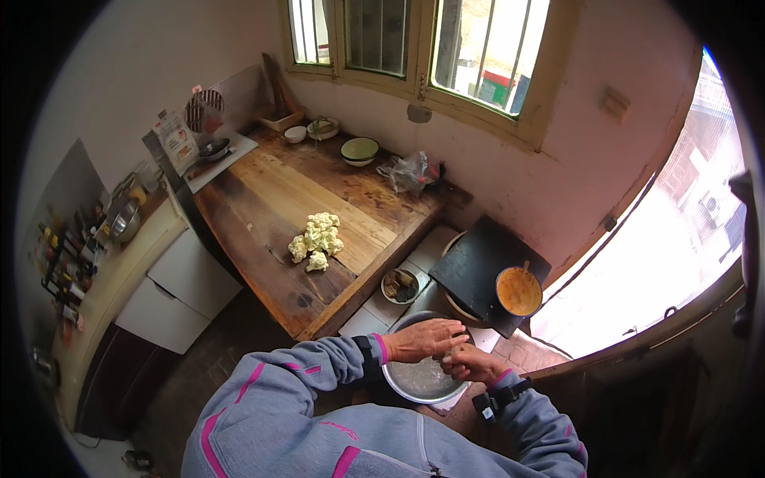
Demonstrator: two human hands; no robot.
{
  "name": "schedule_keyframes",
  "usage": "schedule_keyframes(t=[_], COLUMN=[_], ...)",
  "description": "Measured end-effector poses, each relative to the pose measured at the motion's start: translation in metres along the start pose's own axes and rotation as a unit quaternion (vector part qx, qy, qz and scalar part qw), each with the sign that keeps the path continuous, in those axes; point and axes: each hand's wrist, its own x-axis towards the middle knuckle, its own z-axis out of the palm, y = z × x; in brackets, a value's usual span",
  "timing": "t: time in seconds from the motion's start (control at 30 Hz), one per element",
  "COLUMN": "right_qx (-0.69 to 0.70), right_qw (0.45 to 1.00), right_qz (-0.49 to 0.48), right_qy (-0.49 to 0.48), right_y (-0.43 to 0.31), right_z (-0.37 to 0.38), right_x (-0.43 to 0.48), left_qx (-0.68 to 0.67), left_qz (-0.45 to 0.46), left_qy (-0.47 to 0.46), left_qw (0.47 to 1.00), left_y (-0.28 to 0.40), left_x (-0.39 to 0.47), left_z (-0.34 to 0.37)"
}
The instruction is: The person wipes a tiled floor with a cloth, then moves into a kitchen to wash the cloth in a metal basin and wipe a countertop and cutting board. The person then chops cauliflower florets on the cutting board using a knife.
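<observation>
Above a grey metal basin (pixel 421 387) my two hands meet at its right side. My left hand (pixel 423 339) lies palm down, its fingers stretched towards the right hand. Curled like a loose fist, my right hand (pixel 472 363) sits just below those fingertips. Something small and dark shows between them, too hidden to name, and I cannot tell which hand holds it. The basin's bottom looks pale and wet. Beyond the basin, a white bowl (pixel 387 294) with dark brown scraps stands on white tiles. Cauliflower florets (pixel 321 233) are heaped on the wooden table (pixel 251 206).
A black board (pixel 463 272) right of the table bears an enamel mug (pixel 519 291) with orange contents. A crumpled plastic bag (pixel 409 173) and green bowl (pixel 360 149) lie along the wall. At left runs a counter (pixel 119 263) with bottles and a steel bowl (pixel 124 221). A bright doorway opens at right.
</observation>
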Motion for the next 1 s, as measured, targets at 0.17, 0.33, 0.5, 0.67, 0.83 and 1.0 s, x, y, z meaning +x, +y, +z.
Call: schedule_keyframes(t=[0.17,0.33,0.5,0.67,0.83,1.0], right_qx=[-0.131,-0.298,-0.572,-0.669,-0.681,-0.737], right_qw=[0.984,0.931,0.76,0.622,0.585,0.513], right_qz=[0.09,0.063,-0.018,-0.041,-0.058,-0.053], right_qy=[0.077,0.202,0.31,0.405,0.436,0.436], right_y=[0.0,0.004,0.026,0.044,0.042,0.036], right_z=[0.025,0.034,0.01,-0.005,0.008,0.011], right_x=[0.019,0.031,0.053,0.062,0.06,0.06], left_qx=[-0.023,0.023,-0.017,-0.048,-0.079,-0.137], left_qz=[-0.023,-0.064,-0.137,-0.198,-0.317,-0.421], left_qy=[-0.04,-0.053,-0.098,-0.086,-0.105,-0.068], left_qw=[0.999,0.996,0.986,0.975,0.939,0.894], left_y=[0.005,0.004,0.0,-0.007,-0.003,0.0], left_x=[-0.003,-0.011,-0.023,-0.034,-0.043,-0.048], left_z=[0.009,0.022,0.04,0.058,0.075,0.091])
